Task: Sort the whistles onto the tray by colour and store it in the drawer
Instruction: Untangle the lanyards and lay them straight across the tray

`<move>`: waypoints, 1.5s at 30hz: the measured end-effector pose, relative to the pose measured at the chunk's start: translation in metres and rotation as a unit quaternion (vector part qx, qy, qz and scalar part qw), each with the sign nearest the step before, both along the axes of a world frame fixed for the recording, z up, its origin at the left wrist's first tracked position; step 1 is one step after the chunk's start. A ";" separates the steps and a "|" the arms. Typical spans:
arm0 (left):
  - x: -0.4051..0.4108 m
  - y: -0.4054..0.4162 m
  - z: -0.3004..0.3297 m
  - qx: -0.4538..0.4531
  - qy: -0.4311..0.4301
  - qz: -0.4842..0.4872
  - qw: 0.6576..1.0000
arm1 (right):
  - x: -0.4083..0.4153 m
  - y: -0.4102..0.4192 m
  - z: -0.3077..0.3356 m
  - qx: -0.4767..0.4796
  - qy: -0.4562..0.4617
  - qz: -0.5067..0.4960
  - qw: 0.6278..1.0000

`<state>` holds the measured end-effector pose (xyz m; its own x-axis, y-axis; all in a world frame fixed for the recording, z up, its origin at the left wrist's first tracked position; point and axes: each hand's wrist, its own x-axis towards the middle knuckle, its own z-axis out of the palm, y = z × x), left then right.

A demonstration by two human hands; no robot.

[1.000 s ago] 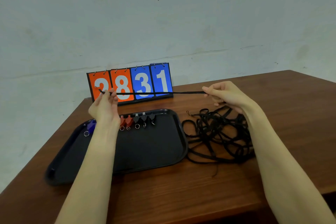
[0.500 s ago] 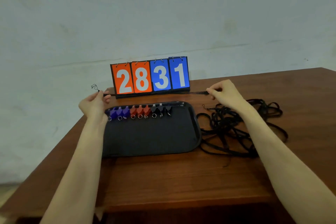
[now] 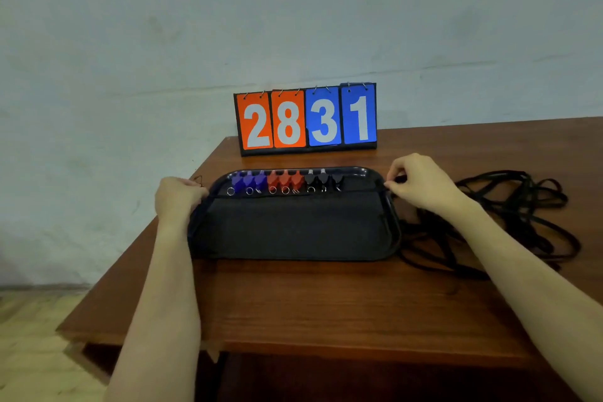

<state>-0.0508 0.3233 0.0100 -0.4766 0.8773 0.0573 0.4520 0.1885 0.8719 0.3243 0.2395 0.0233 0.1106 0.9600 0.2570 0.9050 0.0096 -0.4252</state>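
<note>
Whistles sit in one row along the far edge of the tray [image 3: 293, 232], and the tray lies on the table [image 3: 326, 303] near its far left corner, long axis running left to right, squarely ahead of the person. The hands flank it, one at each far corner, so neither is clearly nearer; the drawer it must go to is not identifiable, only dark space showing under the table's near edge.

The lanyard heap [image 3: 509, 215] lies loose on the table just right of the tray, its loops tangled and impossible to count. A scoreboard [image 3: 306, 119] reading 2831 stands at the far edge, behind the tray and apart from it.

The left hand [image 3: 177, 199] is curled at the tray's far left corner, pinching one end of a black cord [image 3: 293, 195]; a small clip shows beside its knuckles. The right hand [image 3: 421, 184] is at the far right corner, fingertips pinched on the other end. The cord runs taut across the tray, just on the near side of the whistle row; whether it touches the rings cannot be told.

The blue whistles [image 3: 248, 181] are three at the left, the red whistles [image 3: 284, 180] three in the middle, the black whistles [image 3: 323, 180] three at the right. The black ones blend into the tray and their outlines are hard to make out.
</note>
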 end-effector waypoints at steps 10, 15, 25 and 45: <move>0.011 0.001 -0.007 0.008 0.096 -0.018 0.995 | -0.002 0.001 -0.004 0.021 -0.041 -0.032 0.998; 0.013 0.001 -0.009 0.011 0.137 -0.027 0.990 | -0.006 0.000 -0.009 0.028 -0.062 -0.026 0.997; 0.021 -0.001 -0.006 0.032 0.253 0.005 0.967 | 0.004 0.001 -0.009 0.024 -0.039 -0.016 0.999; 0.124 -0.044 0.005 0.232 0.336 -0.346 0.845 | 0.066 -0.001 -0.003 -0.144 -0.005 -0.006 0.990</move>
